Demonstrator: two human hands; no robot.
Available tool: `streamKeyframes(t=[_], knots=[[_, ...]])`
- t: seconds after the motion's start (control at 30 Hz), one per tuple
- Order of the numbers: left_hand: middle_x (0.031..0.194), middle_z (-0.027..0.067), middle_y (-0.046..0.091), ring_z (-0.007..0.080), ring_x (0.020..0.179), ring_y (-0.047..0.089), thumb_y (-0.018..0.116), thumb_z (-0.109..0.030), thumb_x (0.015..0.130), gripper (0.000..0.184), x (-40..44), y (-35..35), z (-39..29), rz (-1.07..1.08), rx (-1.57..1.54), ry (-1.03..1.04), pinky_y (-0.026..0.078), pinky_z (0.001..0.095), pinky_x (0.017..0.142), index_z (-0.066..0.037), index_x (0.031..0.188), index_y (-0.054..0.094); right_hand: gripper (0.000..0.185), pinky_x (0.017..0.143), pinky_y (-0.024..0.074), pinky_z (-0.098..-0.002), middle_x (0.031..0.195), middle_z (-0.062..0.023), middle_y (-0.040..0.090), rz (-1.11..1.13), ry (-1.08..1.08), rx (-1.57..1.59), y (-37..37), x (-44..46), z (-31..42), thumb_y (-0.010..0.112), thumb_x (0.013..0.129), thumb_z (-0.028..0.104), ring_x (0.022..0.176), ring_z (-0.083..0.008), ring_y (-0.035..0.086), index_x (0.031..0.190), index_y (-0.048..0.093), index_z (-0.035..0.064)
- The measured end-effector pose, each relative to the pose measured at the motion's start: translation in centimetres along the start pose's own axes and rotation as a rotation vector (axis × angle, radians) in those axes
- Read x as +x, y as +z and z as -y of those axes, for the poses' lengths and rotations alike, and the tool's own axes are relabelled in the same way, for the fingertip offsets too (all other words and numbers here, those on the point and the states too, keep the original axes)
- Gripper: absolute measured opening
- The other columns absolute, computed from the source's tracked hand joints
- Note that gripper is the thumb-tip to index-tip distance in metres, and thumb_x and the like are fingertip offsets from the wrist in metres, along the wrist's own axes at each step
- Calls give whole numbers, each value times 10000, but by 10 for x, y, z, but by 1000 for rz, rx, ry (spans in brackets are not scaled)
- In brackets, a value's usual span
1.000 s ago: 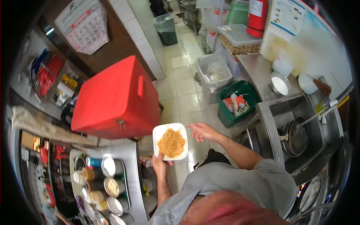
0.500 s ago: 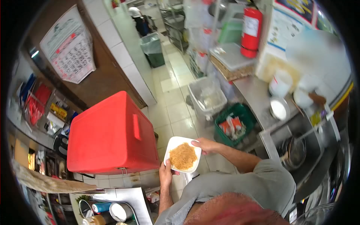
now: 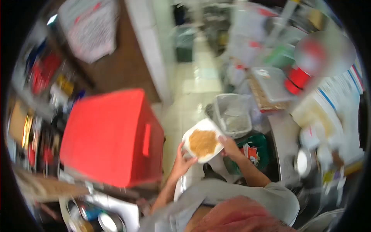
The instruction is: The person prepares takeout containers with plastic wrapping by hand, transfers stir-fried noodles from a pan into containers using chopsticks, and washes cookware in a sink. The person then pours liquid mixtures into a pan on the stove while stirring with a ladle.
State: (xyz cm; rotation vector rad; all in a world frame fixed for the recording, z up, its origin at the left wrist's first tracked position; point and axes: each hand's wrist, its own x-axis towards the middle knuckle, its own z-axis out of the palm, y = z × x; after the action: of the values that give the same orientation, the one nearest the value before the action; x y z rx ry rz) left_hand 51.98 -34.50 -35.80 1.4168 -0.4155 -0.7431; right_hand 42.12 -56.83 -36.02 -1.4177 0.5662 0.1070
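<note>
- Head view: we see the white plate (image 3: 207, 124) held out before us above the floor (image 3: 193, 92), between the red box (image 3: 104, 135) and the green bin (image 3: 266, 150).
- Our left hand (image 3: 183, 162) is closed on the plate's lower left edge, thumb near the rim; our right hand (image 3: 230, 149) is closed on its right corner. We cannot tell how the fingers underneath lie.
- Brown food (image 3: 203, 143), too blurred to name, sits mid-plate, so the bare rim probably gives our thumbs a clean hold.
- Gripping from two sides likely shares the weight and helps us hold the plate level.
</note>
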Motion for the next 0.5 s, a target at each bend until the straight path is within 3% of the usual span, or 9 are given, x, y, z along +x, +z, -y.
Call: streamKeyframes(t=[0.07,0.13,0.2,0.23,0.27,0.3,0.4,0.5], knots=[[1271,273,339,201,864,596,664,-109,801,869,31,2,-2,-65,15,62,518,320,717,-128,1391,26,297,332,309,-194,636,9,527,-159,-94,-1,-8,32,24,448,918,373,416,-65,437,972,533,94],[1251,254,377,208,847,604,656,-149,811,843,46,-8,10,-176,-175,15,520,318,710,-123,1383,38,291,329,326,-217,632,-25,533,-177,-95,42,-3,64,27,440,919,346,378,-82,417,940,525,69],[1207,199,431,181,823,590,636,-157,827,746,42,-23,29,-254,-263,67,507,304,725,-108,1363,119,296,320,300,-192,641,-31,543,-6,-118,-140,6,94,34,442,921,343,380,-77,414,975,516,62],[1207,199,431,181,823,590,636,-157,827,746,30,-32,41,-442,-327,71,507,304,725,-108,1363,119,303,315,292,-184,640,-32,544,93,-98,-184,20,105,36,439,923,342,378,-77,416,990,515,57],[1165,174,470,167,796,590,619,-174,839,666,17,-37,53,-416,-308,20,505,296,704,-92,1342,190,310,309,285,-177,640,-33,545,166,-85,-211,32,114,35,437,925,341,376,-77,418,1006,514,52],[1124,149,509,153,769,591,602,-191,851,592,19,-2,37,-346,-266,-39,504,288,683,-77,1321,262,310,309,285,-177,640,-33,545,273,-57,-249,-3,115,51,437,925,341,376,-77,418,1006,514,52],[1039,108,562,143,723,591,587,-201,851,484,-29,-1,87,-667,-216,-168,505,286,658,-36,1258,384,315,299,286,-181,633,-37,547,474,37,-310,20,153,29,435,928,331,370,-76,420,1043,509,47],[1012,133,607,165,738,611,596,-204,817,464,-143,5,201,-1111,-188,-447,513,309,658,12,1199,444,327,288,285,-194,633,-43,546,758,137,-500,77,141,-13,429,930,321,365,-79,421,1100,491,49]])
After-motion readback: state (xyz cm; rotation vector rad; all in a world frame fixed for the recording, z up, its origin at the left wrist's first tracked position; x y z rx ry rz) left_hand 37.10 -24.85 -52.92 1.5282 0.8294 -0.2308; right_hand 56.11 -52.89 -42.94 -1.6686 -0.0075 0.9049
